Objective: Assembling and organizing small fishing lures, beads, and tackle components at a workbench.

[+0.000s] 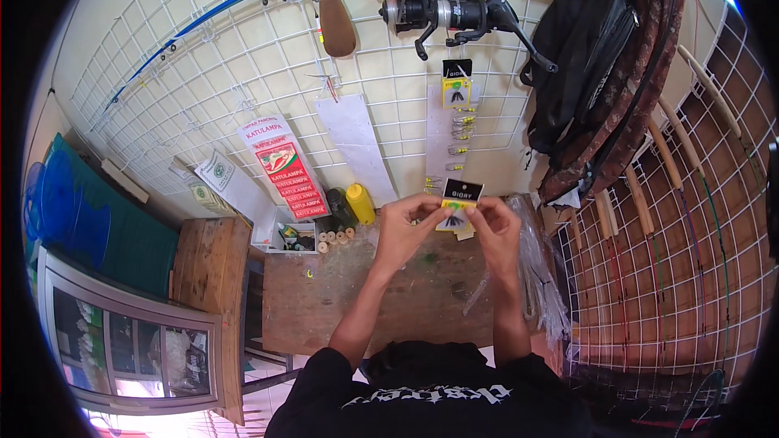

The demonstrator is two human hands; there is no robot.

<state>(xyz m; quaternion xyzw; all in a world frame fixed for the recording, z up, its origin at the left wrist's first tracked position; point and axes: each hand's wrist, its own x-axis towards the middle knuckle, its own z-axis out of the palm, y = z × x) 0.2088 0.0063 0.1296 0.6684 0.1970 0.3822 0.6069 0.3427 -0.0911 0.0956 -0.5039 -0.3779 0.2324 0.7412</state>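
Observation:
Both hands pinch a small black-and-yellow tackle packet [462,191] in front of the wire rack. Small dark pieces and something green show in its lower part. The fingers of my left hand [409,227] close on the packet's left edge. On the opposite edge, my right hand [496,233] grips it with thumb and fingers. Just behind and above hangs a white strip [441,142] bearing several small yellow-green items in clear pouches. A similar black-and-yellow packet [457,91] is fixed at that strip's top. My fingers cover part of the held packet.
Below my hands is a wooden tabletop [365,316]. A yellow bottle [359,204], a dark bottle [339,207], thread spools [334,238] and a white box [296,248] stand back left. Clear plastic sleeves [539,276] lie at right. Fishing reels [446,12] and bags [580,65] hang above.

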